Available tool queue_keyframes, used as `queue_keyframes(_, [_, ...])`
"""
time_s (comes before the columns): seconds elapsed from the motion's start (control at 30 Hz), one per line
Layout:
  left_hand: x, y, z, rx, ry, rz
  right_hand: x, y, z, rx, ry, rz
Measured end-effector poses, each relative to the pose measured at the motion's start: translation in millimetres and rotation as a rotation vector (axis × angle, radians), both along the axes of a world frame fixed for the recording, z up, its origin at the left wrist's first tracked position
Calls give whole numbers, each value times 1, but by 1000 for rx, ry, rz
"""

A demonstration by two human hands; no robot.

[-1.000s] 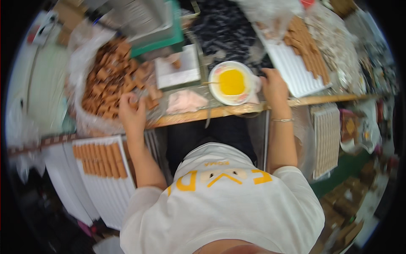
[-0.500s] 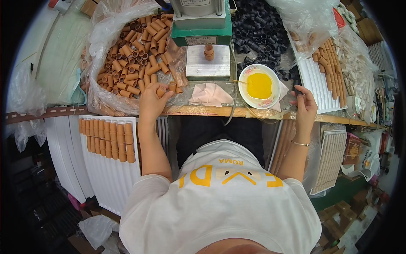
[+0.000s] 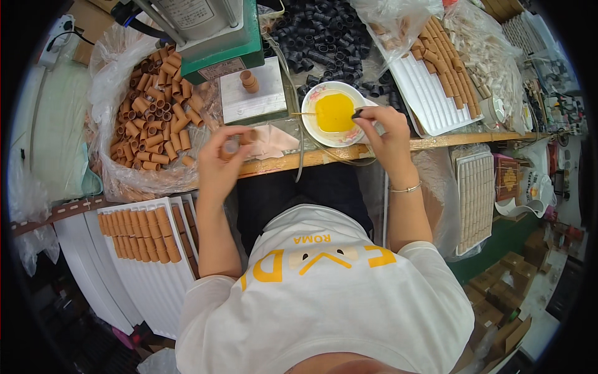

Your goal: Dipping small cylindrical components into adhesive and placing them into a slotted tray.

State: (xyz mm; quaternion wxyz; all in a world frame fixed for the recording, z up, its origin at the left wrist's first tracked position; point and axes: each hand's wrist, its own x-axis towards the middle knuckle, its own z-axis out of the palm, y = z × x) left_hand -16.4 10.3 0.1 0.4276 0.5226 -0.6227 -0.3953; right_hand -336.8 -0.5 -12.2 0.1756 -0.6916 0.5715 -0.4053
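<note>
In the fingers of my left hand (image 3: 219,154) is a short brown tube (image 3: 249,136), smeared by motion; a second one appears to be against the palm. That hand is over the table's front edge, beside a crumpled pink cloth (image 3: 274,141). My right hand (image 3: 389,128) pinches a small black tubular fitting (image 3: 357,113) at the right side of a white flowered bowl (image 3: 337,141). Bright yellow liquid (image 3: 334,112) fills the bowl's middle, and a thin stick leans over its left rim. I cannot tell whether the fitting touches the liquid.
A green and grey press (image 3: 224,62) stands over a metal plate (image 3: 268,100) bearing a brown stacked piece (image 3: 249,81). Brown tubes (image 3: 156,118) fill a plastic bag at left; black fittings (image 3: 324,40) are heaped behind the bowl. Ridged white trays (image 3: 430,106) hold brown pieces on both sides.
My right hand has moved left with the black fitting, from beside the bowl to its rim. My left hand has drawn away from the tube pile toward the cloth. The view has turned.
</note>
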Motion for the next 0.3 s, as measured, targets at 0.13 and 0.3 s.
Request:
queue_keyframes(0.13, [-46,-9,0,-84,-1,-97,7,-7,-2,-228,390,90])
queue_keyframes(0.3, [-74,-19,-3,-21,-28,-166,7,-5,7,-139,262,91])
